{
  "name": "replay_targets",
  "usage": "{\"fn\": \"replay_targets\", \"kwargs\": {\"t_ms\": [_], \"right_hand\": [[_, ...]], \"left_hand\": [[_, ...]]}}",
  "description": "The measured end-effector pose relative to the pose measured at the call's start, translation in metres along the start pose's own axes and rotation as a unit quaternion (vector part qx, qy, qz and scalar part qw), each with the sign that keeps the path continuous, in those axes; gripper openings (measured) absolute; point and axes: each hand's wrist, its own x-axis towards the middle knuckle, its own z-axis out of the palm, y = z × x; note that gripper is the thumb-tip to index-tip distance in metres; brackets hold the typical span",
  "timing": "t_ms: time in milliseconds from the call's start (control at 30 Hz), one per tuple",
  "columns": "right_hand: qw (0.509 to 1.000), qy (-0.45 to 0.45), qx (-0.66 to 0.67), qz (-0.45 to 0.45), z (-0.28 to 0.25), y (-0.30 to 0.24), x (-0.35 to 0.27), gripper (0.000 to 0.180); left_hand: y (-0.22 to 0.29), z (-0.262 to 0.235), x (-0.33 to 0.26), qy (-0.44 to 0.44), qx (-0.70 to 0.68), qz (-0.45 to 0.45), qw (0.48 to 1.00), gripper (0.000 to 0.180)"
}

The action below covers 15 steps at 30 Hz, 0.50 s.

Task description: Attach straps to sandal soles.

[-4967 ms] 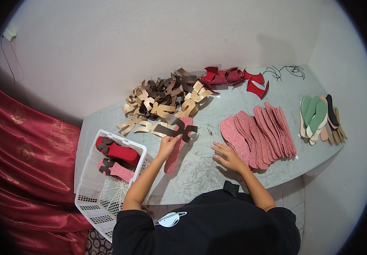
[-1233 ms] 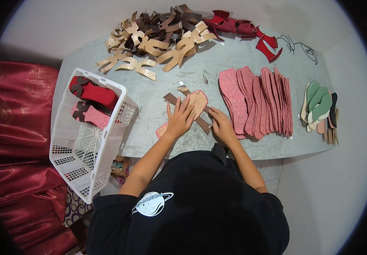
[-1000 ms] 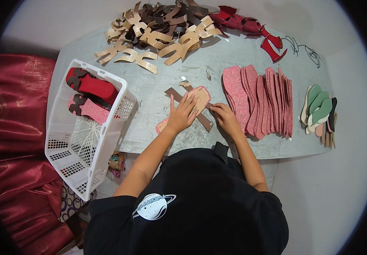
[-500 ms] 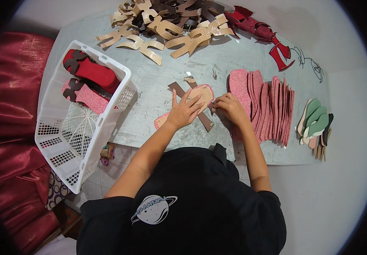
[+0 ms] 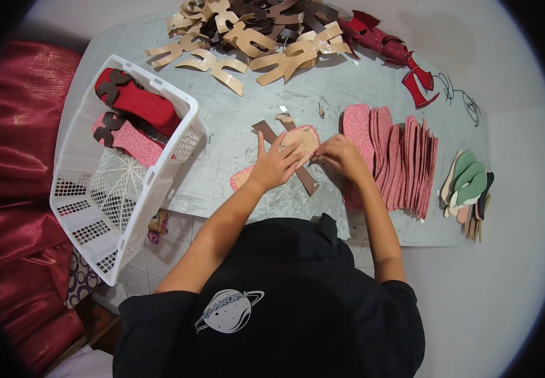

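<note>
My left hand lies with spread fingers on a sandal sole, pressing it to the table. The sole shows its tan underside, with a pink glittery rim folded around it. Dark brown straps cross beneath it and stick out on both sides. At the sole's right edge, my right hand is closed in a pinch; what its fingertips hold is too small to make out. A row of pink glittery soles stands on edge just right of that hand.
A white plastic basket at left holds a red sandal and a pink sandal. Tan and brown strap pieces are heaped at the back, beside red strap pieces. Green and cream soles lie far right.
My right hand has shifted slightly left, its fingertips now up against the sole's edge. The left hand stays pressed on the sole.
</note>
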Motion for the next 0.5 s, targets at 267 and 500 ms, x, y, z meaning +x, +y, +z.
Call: {"fn": "replay_targets", "kwargs": {"t_ms": [267, 500], "right_hand": [[0.999, 0.028, -0.040, 0.024, 0.009, 0.000, 0.019, 0.014], [0.995, 0.043, -0.042, 0.078, 0.023, 0.003, 0.021, 0.014]], "left_hand": [[0.001, -0.002, 0.002, 0.012, -0.002, 0.004, 1.000, 0.023], [0.001, -0.004, 0.003, 0.003, -0.016, 0.000, 1.000, 0.022]]}}
